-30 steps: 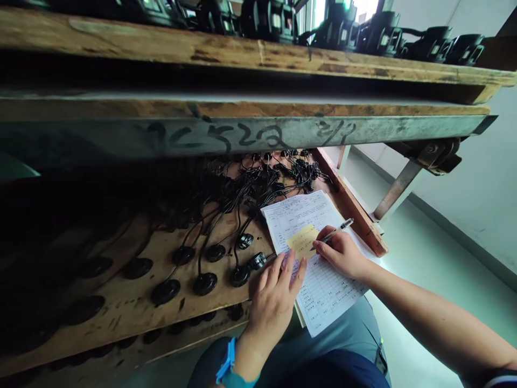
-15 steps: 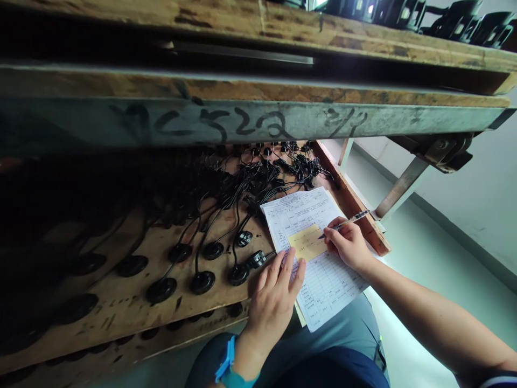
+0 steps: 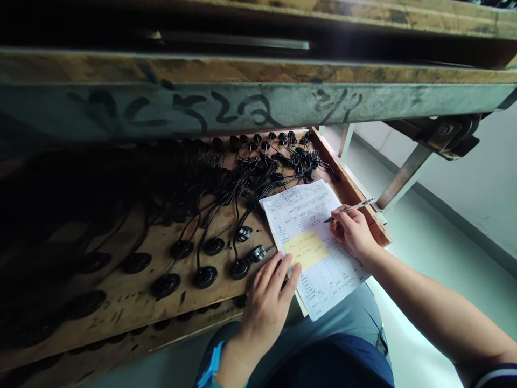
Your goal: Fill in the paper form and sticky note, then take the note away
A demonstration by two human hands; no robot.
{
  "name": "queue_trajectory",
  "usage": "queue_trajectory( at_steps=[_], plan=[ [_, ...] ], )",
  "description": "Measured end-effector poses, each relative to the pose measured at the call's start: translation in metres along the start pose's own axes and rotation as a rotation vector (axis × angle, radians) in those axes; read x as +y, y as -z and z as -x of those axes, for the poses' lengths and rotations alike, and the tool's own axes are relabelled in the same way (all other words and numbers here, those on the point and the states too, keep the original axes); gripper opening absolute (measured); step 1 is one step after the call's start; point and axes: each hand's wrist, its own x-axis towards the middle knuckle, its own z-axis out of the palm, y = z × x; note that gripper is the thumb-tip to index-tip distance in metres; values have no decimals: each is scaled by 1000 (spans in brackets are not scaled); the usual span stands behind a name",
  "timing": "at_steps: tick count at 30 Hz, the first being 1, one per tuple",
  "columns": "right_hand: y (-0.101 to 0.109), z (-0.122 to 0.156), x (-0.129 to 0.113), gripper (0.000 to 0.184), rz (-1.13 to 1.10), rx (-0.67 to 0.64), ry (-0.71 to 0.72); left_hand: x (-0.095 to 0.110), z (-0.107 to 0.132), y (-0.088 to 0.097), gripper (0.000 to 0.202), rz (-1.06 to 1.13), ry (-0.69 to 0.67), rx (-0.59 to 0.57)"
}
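Observation:
My right hand [image 3: 351, 230] grips a pen [image 3: 352, 208], its tip over a printed form [image 3: 301, 207]. The form lies on top of a few sheets, partly on the wooden shelf and partly overhanging its front edge. A yellow sticky note [image 3: 306, 249] with handwriting lies on the form, below and left of the pen tip. My left hand [image 3: 269, 296] rests flat with fingers stretched, its fingertips on the left edge of the papers and the note. A blue wristband [image 3: 212, 365] is round my left wrist.
Black round parts with cables [image 3: 205, 276] stand in rows on the wooden shelf [image 3: 189, 302]. Tangled black cables [image 3: 242, 178] lie behind the papers. A metal beam [image 3: 202, 110] with handwritten marks runs across above, and a wooden rim [image 3: 351, 183] borders the right side.
My right hand has lifted the pen off the sticky note and shifted it up and right, over the printed form. My left hand stays on the paper edge. The view has tilted slightly.

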Motion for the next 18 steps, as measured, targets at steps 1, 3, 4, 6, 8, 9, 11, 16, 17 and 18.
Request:
queue_trajectory(
  at_steps=[1, 3, 4, 6, 8, 9, 11, 16, 17, 18],
  plan=[
    [-1, 0, -1, 28, 10, -5, 1, -2, 3, 3, 41, 17, 3, 13],
    [-1, 0, -2, 27, 26, -18, 0, -6, 7, 10, 41, 59, 13, 26],
    [-1, 0, -2, 27, 30, -24, -1, -9, 9, 13, 40, 79, 19, 32],
    [-1, 0, -3, 27, 41, -33, -1, -13, 11, 21, 41, 116, 27, 49],
    [-1, 0, -3, 28, 56, -38, 4, -15, 12, 30, 42, 151, 38, 88],
    [-1, 1, -2, 28, 62, -41, 6, -16, 12, 35, 44, 153, 43, 120],
    [-1, 0, -2, 27, 63, -44, 12, -18, 15, 47, 48, 105, 55, 204],
    [2, -1, 0, 24, 59, -52, -1, -31, 24, 69, 70, -168, 145, 408],
    [2, -1, 0, 24, 61, -57, -3, -33, 23, 70, 70, -207, 158, 430],
    [3, -2, 1, 24, 64, -61, -2, -34, 20, 71, 69, -234, 165, 441]
  ],
)
